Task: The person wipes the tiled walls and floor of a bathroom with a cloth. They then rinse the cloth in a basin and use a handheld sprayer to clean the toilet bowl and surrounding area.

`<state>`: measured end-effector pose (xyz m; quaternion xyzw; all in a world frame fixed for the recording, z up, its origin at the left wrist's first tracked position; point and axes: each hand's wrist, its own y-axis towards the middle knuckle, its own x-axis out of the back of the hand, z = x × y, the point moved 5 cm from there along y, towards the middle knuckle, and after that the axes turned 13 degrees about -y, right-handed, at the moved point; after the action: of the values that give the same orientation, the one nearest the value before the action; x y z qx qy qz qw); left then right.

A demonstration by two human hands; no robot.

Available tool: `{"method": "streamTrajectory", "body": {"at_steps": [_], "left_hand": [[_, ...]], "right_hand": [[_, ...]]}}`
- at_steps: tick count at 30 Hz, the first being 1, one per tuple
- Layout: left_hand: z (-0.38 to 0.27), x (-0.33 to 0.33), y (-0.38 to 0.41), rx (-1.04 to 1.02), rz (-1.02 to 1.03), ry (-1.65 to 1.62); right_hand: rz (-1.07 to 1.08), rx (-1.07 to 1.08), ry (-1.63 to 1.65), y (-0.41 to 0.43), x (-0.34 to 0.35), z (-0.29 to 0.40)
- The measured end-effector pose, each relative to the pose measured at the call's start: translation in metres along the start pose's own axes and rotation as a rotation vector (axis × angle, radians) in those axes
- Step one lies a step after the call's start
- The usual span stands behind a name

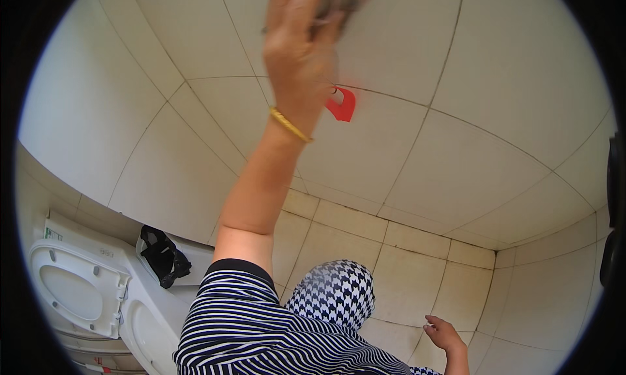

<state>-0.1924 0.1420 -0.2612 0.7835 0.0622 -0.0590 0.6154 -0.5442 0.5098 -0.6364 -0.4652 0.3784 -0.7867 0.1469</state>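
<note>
My left hand (301, 38) is raised against or close to the tiled wall (391, 42), with a yellow bangle (288, 124) at its wrist. Its fingers are closed around a dark greyish wad (337, 3). Motion blur hides whether that is a cloth or a scouring pad. Just right of this wrist, a red piece (348, 106) with a hole sits on the wall, partly covered by the hand. Low on the right hangs my right hand (444, 333), holding nothing, its fingers loosely bent and apart.
At lower left stands a white toilet (151, 336) with its lid and seat (73, 292) raised. A bin lined with a black plastic bag (161, 257) is beside it. Beige floor tiles (342, 228) meet the wall below. Houndstooth cloth (337, 289) bulges in front of my striped shirt (274, 326).
</note>
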Motion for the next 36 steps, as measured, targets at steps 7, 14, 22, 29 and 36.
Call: {"method": "streamTrajectory", "body": {"at_steps": [7, 14, 22, 29, 36], "left_hand": [[0.024, -0.096, -0.098, -0.375, 0.056, 0.518], [0.089, 0.015, -0.216, -0.060, 0.361, 0.569], [0.131, 0.113, -0.206, 0.414, -0.692, 0.329], [0.085, -0.055, -0.339, -0.058, 0.538, 0.385], [0.130, 0.011, -0.368, -0.143, 0.464, 0.703]], "right_hand": [[0.040, 0.055, 0.053, 0.009, -0.001, 0.005], [0.015, 0.024, 0.035, 0.003, 0.005, 0.005], [-0.044, -0.050, -0.002, -0.019, 0.008, 0.015], [0.112, -0.080, -0.023, 0.008, -0.013, 0.009], [0.043, -0.175, 0.175, 0.006, -0.017, -0.023]]}}
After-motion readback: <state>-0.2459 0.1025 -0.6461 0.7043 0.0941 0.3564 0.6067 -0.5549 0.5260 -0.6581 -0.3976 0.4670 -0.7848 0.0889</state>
